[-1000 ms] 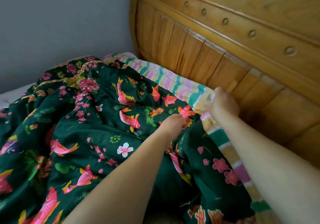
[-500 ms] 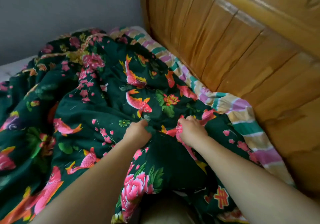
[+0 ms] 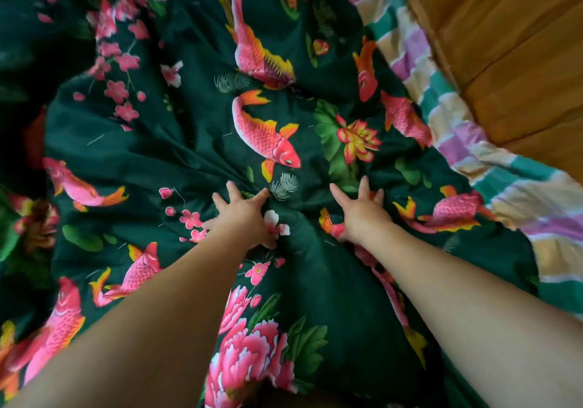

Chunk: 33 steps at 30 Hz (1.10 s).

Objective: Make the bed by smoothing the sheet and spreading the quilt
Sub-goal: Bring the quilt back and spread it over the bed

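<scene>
Dark green cotton quilt printed with pink koi and peonies [image 3: 189,142] lies rumpled over the bed, bunched toward the striped pastel sheet [image 3: 454,117] beside the wooden headboard [image 3: 520,44].

Risk, as I judge it: pushing from the middle could drive folds outward and drag the sheet askew.

Left hand [image 3: 244,218] and right hand [image 3: 362,213] press on the quilt near each other, arms extended, fingers spread wide, gripping nothing.

Both bare arms stretched straight out ahead, side by side. Left hand [image 3: 244,215] and right hand [image 3: 359,210] are palms down, fingers [image 3: 234,190] spread and mostly straight, thumbs angled toward each other.
</scene>
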Available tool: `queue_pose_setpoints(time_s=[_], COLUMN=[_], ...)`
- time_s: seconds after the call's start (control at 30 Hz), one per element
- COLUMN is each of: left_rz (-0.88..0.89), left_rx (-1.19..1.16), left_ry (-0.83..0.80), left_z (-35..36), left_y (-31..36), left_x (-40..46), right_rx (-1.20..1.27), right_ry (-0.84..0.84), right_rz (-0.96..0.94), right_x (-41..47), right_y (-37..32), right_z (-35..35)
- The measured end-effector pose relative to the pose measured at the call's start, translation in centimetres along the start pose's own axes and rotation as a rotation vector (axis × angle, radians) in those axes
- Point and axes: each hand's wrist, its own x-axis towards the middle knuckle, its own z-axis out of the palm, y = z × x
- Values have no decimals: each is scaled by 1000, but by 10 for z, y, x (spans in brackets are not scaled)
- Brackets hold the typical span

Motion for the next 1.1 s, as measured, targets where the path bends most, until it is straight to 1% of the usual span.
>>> queue_pose_setpoints(time_s=[0.07,0.13,0.27,0.57,0.77,0.9,1.1], left_rz=[11,11,-42,-40,-15,-20,-31], left_rx=[19,37,48,38,4,-2,-7], left_ry=[-44,-80,-133,-78,-23,37,83], left_z=[-5,-11,-18,-13,-4,1,2], left_y=[5,12,25,31,29,31,34], left_x=[10,17,28,40,43,45,44], right_rx=[-21,-34,-53,-85,-83,-75,-56], right_ry=[-4,37,96,63,84,92,111], right_rz=[28,38,53,61,61,61,63], right_x=[6,9,12,11,15,19,19], right_y=[-6,-8,-7,-11,-11,-8,-7], right_z=[6,14,24,14,15,15,15])
